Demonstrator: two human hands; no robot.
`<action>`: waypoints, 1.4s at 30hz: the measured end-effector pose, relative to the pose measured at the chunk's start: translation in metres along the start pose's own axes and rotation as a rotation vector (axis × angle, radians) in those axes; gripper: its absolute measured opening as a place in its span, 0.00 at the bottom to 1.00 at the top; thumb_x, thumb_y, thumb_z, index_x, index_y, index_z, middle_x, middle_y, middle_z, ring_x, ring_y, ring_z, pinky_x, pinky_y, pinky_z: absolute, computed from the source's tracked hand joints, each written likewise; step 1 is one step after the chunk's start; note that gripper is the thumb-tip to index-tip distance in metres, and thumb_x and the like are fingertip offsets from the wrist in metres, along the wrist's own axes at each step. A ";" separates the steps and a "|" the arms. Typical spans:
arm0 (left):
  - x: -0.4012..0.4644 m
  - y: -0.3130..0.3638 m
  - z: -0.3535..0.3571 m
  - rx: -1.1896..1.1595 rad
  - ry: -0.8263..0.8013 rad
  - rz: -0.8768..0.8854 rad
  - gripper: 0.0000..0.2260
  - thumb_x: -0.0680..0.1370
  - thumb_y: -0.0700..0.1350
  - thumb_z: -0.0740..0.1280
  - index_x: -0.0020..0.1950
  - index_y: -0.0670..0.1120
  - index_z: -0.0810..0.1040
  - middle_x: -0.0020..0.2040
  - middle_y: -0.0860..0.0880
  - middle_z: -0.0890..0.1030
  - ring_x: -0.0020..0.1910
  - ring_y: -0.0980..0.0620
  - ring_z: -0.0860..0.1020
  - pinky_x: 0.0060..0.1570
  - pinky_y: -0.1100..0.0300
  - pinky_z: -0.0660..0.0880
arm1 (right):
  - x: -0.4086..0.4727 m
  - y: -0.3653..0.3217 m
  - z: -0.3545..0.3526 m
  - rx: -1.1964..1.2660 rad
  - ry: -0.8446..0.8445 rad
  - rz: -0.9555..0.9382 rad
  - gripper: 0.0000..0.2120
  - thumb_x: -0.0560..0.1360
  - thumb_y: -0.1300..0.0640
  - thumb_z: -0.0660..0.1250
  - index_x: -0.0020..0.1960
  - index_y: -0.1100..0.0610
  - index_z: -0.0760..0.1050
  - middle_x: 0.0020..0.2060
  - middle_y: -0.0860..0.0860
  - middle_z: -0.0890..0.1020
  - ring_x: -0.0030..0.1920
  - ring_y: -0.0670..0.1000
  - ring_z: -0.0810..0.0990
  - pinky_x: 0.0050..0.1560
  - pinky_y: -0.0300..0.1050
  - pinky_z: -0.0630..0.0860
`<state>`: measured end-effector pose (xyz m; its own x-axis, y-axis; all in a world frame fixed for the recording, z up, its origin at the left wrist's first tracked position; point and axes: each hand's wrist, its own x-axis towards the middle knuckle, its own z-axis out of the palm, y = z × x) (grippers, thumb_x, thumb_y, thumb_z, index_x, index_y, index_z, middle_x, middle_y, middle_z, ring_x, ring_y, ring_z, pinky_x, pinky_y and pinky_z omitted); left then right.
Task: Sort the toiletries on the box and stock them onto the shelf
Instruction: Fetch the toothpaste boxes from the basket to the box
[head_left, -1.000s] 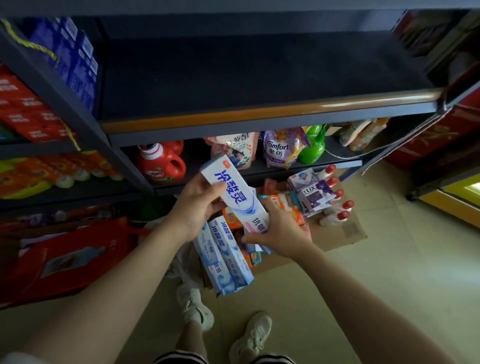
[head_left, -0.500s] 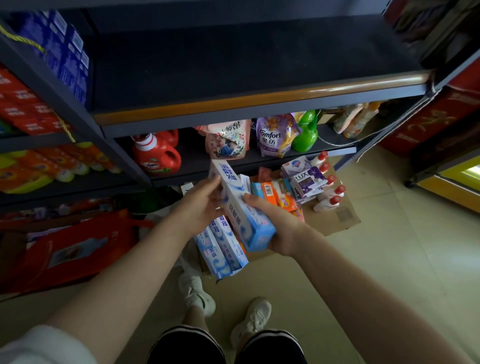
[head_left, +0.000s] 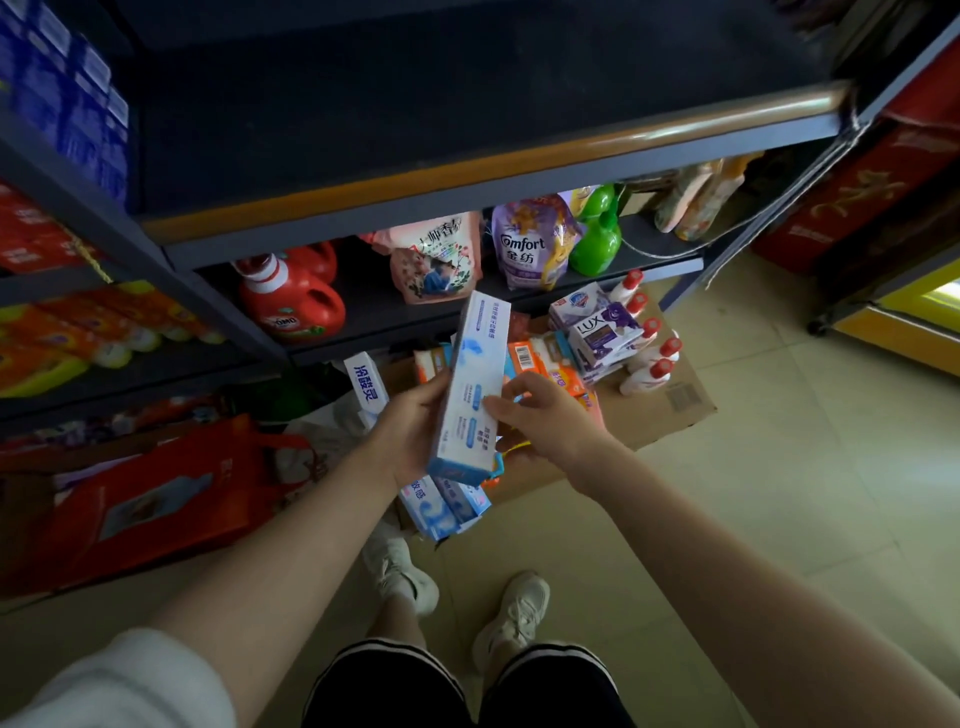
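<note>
Head view: left hand (head_left: 410, 436) grips the toothpaste box (head_left: 472, 384) near its lower end; right hand (head_left: 545, 421) steadies its edge, fingers relaxed; cardboard box (head_left: 670, 410) lies below; keep the carton level, lift to the dark shelf (head_left: 467, 104), align lengthwise.

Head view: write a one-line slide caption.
Left hand holds a toothpaste box upright, right hand touching it.
</note>
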<state>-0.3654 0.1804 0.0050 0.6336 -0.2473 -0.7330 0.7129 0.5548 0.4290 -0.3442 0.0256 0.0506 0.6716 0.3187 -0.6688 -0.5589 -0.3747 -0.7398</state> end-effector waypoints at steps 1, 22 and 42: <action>0.001 -0.001 0.001 -0.001 0.003 0.004 0.19 0.80 0.55 0.53 0.63 0.46 0.74 0.47 0.46 0.84 0.43 0.50 0.83 0.45 0.54 0.74 | 0.000 0.003 -0.002 -0.003 0.025 -0.026 0.05 0.77 0.54 0.65 0.46 0.54 0.71 0.36 0.47 0.80 0.32 0.45 0.80 0.33 0.39 0.78; -0.037 0.008 -0.062 1.748 0.436 0.884 0.30 0.69 0.54 0.71 0.66 0.42 0.70 0.60 0.44 0.76 0.56 0.46 0.75 0.51 0.52 0.75 | 0.044 -0.002 0.020 0.438 0.123 -0.090 0.09 0.77 0.52 0.65 0.51 0.57 0.72 0.38 0.51 0.81 0.32 0.48 0.78 0.35 0.41 0.74; -0.018 0.034 -0.134 1.208 0.863 0.728 0.24 0.74 0.50 0.68 0.64 0.39 0.67 0.56 0.42 0.74 0.53 0.44 0.76 0.45 0.54 0.74 | 0.140 0.111 0.037 -0.569 0.281 0.276 0.17 0.77 0.54 0.63 0.60 0.65 0.72 0.54 0.60 0.78 0.55 0.59 0.76 0.47 0.43 0.67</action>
<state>-0.3932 0.3097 -0.0378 0.8690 0.4869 -0.0881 0.4285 -0.6516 0.6260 -0.3306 0.0610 -0.1282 0.6851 -0.0622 -0.7258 -0.4364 -0.8328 -0.3405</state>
